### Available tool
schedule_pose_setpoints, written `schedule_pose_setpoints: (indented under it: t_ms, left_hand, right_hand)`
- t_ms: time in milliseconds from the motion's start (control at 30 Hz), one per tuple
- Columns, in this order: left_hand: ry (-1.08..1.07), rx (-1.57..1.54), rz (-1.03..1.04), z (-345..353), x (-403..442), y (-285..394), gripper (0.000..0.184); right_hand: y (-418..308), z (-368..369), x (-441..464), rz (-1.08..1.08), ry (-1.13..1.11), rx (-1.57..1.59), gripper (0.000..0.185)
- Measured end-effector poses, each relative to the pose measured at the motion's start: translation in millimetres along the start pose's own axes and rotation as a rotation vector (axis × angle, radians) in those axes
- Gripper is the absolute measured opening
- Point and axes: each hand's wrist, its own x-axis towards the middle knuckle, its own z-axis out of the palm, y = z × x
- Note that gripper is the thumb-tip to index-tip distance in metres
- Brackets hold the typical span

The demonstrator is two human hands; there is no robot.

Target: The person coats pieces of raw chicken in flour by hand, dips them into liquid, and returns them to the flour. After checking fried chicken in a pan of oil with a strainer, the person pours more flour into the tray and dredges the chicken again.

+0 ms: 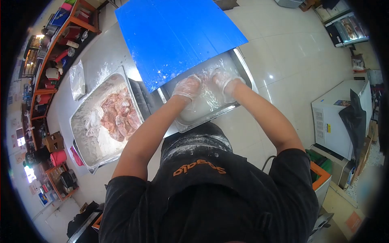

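Note:
A metal tray (190, 126) of cloudy whitish liquid (208, 97) stands in front of my body. Both hands wear clear plastic gloves and reach down into it. My left hand (188, 86) is at the tray's left side, close to the edge of a blue board, with its fingers bent downward. Toward the right wall is my right hand (224, 79), its fingers also pointing down and in. The murky liquid and glare on the gloves hide the fingertips, so I cannot make out anything held. Left of this tray, a larger metal pan (75, 121) contains white flour (106, 148) and raw chicken pieces (118, 113).
The blue board (178, 32) covers the far part of the liquid tray. A plastic bag (77, 79) lies on the metal table (106, 50) beyond the flour pan. Orange shelves (48, 60) stand at the left, a white chest freezer (338, 117) at the right.

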Motion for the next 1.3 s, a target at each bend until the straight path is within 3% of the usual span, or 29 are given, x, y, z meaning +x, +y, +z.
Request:
schedule_pose_setpoints:
  t_ms: [133,233,333,433,500,600,667,733,800,933,1000,1100,1200,1300]
  left_hand:
    - [-0.024,-0.023,-0.016,-14.7,-8.5,1.9,0.026]
    - [-0.078,-0.058,0.001,-22.1,-4.8,-2.3,0.027]
    - [-0.142,-0.188,0.014,-43.8,-13.6,4.7,0.032]
    - [-0.214,-0.107,-0.008,-84.3,-12.8,34.1,0.028]
    - [-0.192,0.055,0.043,-93.1,-10.0,41.5,0.024]
    - [-0.373,0.339,0.180,-120.3,-21.6,59.8,0.020]
    - [-0.332,0.378,0.183,-109.3,-15.3,54.1,0.045]
    - [-0.264,0.362,0.215,-83.7,-3.2,36.5,0.043]
    - [-0.214,0.319,0.246,-61.0,2.4,16.9,0.022]
    - [-0.286,0.385,0.172,-56.6,-1.6,13.7,0.022]
    - [-0.276,0.374,0.162,-59.9,-5.6,14.6,0.023]
    - [0.026,0.339,-0.057,-46.2,-13.8,20.9,0.018]
    - [-0.152,0.645,0.133,-27.8,-0.9,-6.1,0.016]
    - [-0.386,0.574,0.095,-60.1,-4.7,7.3,0.019]
  right_hand:
    - [25.0,11.5,29.3,0.095,-0.046,0.174,0.039]
    - [22.1,5.0,14.3,0.097,0.038,0.212,0.031]
    - [26.2,13.2,7.3,-0.165,0.049,-0.045,0.030]
    - [21.3,9.4,-15.0,0.297,0.272,0.747,0.029]
    - [42.2,33.0,-6.8,0.211,0.279,0.823,0.028]
    - [36.1,9.0,-18.9,0.136,0.254,0.775,0.029]
    - [32.2,0.8,-22.2,0.082,0.277,0.831,0.029]
    - [32.9,14.1,-18.9,0.013,0.346,1.036,0.029]
    - [29.7,19.2,-20.7,0.064,0.360,1.002,0.028]
    - [13.2,-1.8,-40.6,0.157,0.303,1.103,0.028]
    - [19.0,11.7,-33.4,0.159,0.321,0.990,0.028]
    - [23.7,22.3,-30.8,0.130,0.369,0.835,0.028]
    - [25.5,27.1,-28.4,0.187,0.260,0.609,0.038]
    - [28.0,37.5,-25.5,0.221,0.257,0.647,0.040]
